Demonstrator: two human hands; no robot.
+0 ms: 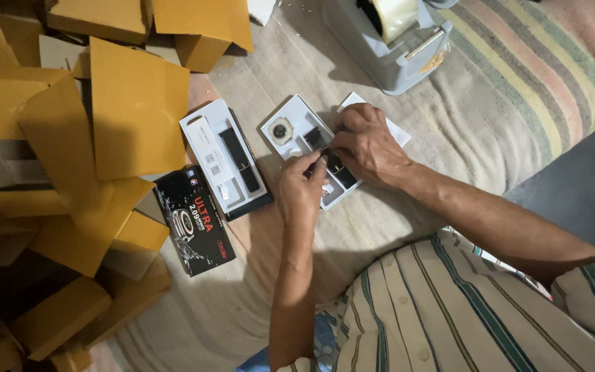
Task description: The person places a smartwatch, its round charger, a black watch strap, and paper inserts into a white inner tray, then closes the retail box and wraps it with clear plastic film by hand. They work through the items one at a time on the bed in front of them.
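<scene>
I see my left hand (299, 186) and right hand (366, 141) both pinched shut on a black strap (332, 163) lying in the white tray (302, 116), beside the watch face (282, 130). A second open box (223, 156) and black lid (194, 220) sit left, on the blanket (449, 117).

Striped blanket (518, 83) bears white tray (296, 114), tape dispenser (394, 48), yellow cartons (105, 124).
</scene>
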